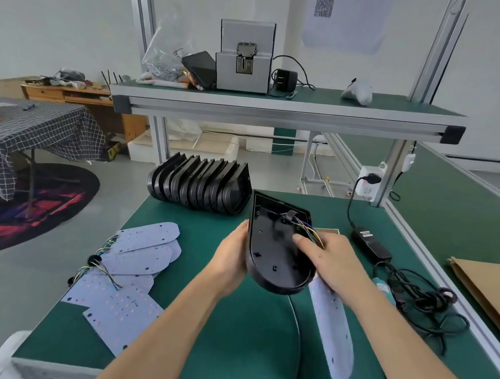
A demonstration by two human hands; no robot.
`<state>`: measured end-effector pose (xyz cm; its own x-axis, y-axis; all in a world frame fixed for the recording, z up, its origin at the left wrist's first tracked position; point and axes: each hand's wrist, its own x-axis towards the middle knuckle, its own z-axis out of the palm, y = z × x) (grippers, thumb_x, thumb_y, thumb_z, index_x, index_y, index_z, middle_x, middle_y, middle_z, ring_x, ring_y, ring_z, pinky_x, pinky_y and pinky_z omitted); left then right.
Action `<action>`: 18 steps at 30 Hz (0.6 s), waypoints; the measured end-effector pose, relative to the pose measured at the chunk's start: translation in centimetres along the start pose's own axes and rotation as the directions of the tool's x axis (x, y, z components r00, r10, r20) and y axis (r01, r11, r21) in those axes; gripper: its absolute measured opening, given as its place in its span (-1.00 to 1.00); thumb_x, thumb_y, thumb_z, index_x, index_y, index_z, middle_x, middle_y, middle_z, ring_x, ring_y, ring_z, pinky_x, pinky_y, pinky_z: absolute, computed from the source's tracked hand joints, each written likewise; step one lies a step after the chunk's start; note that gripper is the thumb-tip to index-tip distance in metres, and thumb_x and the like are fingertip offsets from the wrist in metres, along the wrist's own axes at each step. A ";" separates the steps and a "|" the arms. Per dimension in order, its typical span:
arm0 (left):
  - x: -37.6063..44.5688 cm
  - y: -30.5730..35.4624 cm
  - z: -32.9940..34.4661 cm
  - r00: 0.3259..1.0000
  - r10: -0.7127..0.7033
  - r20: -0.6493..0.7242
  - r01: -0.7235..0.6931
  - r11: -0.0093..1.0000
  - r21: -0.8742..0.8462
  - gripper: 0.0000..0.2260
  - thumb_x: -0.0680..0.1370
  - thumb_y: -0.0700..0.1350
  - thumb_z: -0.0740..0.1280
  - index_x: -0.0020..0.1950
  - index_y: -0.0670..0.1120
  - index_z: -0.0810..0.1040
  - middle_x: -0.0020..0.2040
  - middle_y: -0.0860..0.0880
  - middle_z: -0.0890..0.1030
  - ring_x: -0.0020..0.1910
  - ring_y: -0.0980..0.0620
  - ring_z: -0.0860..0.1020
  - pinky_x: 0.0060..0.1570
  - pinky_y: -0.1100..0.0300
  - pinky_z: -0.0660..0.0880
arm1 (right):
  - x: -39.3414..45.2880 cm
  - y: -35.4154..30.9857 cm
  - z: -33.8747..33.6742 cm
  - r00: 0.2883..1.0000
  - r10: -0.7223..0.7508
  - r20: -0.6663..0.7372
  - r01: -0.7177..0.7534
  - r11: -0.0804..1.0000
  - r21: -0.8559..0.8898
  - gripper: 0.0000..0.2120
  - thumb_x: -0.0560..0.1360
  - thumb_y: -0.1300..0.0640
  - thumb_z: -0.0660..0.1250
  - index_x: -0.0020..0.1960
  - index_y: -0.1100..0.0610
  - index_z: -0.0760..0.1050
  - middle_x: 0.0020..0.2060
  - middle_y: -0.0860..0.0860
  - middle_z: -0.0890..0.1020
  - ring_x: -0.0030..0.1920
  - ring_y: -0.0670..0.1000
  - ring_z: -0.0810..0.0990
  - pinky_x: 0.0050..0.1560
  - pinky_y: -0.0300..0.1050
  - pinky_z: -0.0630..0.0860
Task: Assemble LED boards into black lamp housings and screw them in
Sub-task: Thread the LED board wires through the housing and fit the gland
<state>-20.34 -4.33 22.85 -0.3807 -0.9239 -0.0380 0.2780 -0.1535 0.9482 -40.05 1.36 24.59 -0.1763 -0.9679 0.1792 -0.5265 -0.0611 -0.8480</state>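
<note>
I look down from a head-worn camera at a green workbench (pixel 226 327) with two bare forearms reaching forward. My left hand (pixel 229 260) cups the left edge of a black lamp housing (pixel 275 254), its fingers curled round behind the shell and out of sight, so it grips the housing. The housing is lifted off the bench and tilted, open side facing me, its rounded end lowest. My right hand (pixel 328 260) holds the housing's right rim, thumb lying inside the shell, fingers wrapped behind it. Thin coloured wires (pixel 312 232) run from the top of the housing's inside toward that hand. A white LED board (pixel 332 332) hangs below the right hand, slanting down toward the near edge of the bench; I cannot tell whether the hand pinches it. To the left on the bench lies a loose pile of more LED boards (pixel 130 272), overlapping, with wire tails. At the far edge stands a row of empty black housings (pixel 199 183), nested on edge. To the right lie a black power adapter (pixel 371 245) and a tangle of black cable (pixel 417 298). On the upper shelf (pixel 282 112) sits a grey screw feeder box (pixel 244 57) beside a clear bag of screws (pixel 164 55).
</note>
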 end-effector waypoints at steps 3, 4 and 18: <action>0.2 -0.3 -1.0 0.987 -0.155 0.038 0.159 0.970 -0.186 -0.24 0.62 0.43 -0.04 0.46 -0.12 0.53 0.36 -0.19 0.62 0.39 -0.17 0.56 0.41 -0.11 0.44 | 0.3 1.7 0.9 0.996 -0.062 -0.057 0.060 0.997 -0.040 -0.67 0.61 -0.11 0.39 -0.14 0.14 0.59 -0.39 -0.10 0.52 -0.32 -0.07 0.46 -0.19 -0.02 0.38; -0.1 -0.4 -0.9 0.989 -0.148 0.029 0.151 0.965 -0.215 -0.20 0.57 0.46 0.02 0.47 -0.13 0.51 0.37 -0.22 0.61 0.40 -0.19 0.56 0.44 -0.14 0.43 | 0.4 2.0 1.2 0.995 -0.069 -0.071 0.065 0.996 -0.068 -0.76 0.61 -0.10 0.39 -0.08 0.04 0.65 -0.30 -0.12 0.63 -0.21 -0.15 0.54 -0.13 -0.08 0.46; -0.4 -2.1 -0.7 0.990 -0.069 -0.124 0.052 0.990 -0.134 -0.58 0.68 0.12 0.29 0.32 -0.19 0.62 0.21 -0.17 0.71 0.21 -0.13 0.68 0.12 0.06 0.63 | 0.2 2.0 4.8 0.753 -0.628 -0.197 0.360 0.643 -0.676 -0.61 0.59 -0.19 0.31 0.24 0.05 0.61 0.12 -0.03 0.57 0.11 0.09 0.56 0.10 0.05 0.37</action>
<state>-20.13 -3.90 20.64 -0.2864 -0.9476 -0.1419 0.3734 -0.2467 0.8943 -37.13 -0.14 20.55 0.0344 -0.6426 0.7654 -0.9641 -0.2230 -0.1439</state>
